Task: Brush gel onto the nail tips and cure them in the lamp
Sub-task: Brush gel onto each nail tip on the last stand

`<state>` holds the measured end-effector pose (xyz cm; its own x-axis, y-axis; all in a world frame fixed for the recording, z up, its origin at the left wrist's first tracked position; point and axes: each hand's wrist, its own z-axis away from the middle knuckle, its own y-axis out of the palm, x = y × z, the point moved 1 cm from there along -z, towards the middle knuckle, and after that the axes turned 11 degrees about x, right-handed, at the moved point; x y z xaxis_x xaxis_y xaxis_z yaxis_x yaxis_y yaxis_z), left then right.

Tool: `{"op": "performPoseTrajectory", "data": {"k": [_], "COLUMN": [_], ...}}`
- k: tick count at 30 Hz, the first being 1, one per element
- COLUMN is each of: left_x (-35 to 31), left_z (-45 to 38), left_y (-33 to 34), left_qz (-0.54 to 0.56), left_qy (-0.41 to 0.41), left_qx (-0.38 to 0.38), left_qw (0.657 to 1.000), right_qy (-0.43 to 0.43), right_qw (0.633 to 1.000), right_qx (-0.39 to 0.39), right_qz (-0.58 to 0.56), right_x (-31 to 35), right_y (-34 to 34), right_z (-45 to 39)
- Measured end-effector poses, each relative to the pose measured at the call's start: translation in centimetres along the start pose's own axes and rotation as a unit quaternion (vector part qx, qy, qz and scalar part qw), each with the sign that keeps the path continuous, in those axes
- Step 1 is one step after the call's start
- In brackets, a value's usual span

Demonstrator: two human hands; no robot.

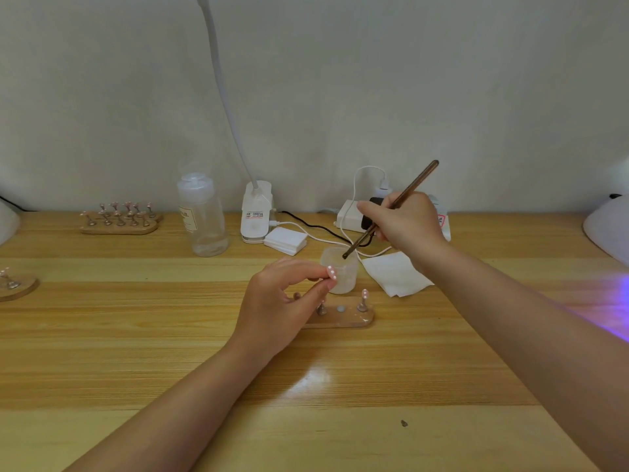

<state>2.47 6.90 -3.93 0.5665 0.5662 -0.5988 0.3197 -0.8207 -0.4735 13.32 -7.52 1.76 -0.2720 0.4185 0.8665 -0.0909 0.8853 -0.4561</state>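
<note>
- My left hand (282, 301), centre frame, pinches a dotted nail tip (332, 272) over the wooden stand (343, 320).
- Right hand (405, 221) grips brush (391, 209), bristles in frosted cup (340, 270). Loading or rinsing, I'd say.
- Curing left; lamp (609, 229) glows purple, right edge.

Wooden table (170, 335) bears bottle (203, 219), cup (342, 275) (translucent), tissue (396, 275).
</note>
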Motion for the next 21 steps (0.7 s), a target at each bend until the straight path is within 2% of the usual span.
{"op": "performPoseTrajectory", "data": {"k": [4,16,19,21], "left_x": [0.1,0.1,-0.1,-0.1], "left_z": [0.0,0.1,0.0,-0.1], "left_y": [0.0,0.0,0.0,0.0], "left_qz": [-0.007,-0.021,-0.017,-0.016], "left_qy": [0.007,0.027,0.029,0.032], "left_qx": [0.004,-0.002,-0.011,-0.017], "left_qw": [1.0,0.999,0.999,0.999], "right_qy": [0.04,0.065,0.032,-0.032], "right_qw": [0.999,0.995,0.986,0.976], "right_qx": [-0.013,-0.048,-0.076,-0.069], "right_qz": [-0.016,-0.058,-0.148,-0.204], "right_x": [-0.6,-0.5,0.1,0.8], "right_y": [-0.1,-1.7,-2.0,-1.6], "right_z": [0.2,0.8,1.9,3.3]}}
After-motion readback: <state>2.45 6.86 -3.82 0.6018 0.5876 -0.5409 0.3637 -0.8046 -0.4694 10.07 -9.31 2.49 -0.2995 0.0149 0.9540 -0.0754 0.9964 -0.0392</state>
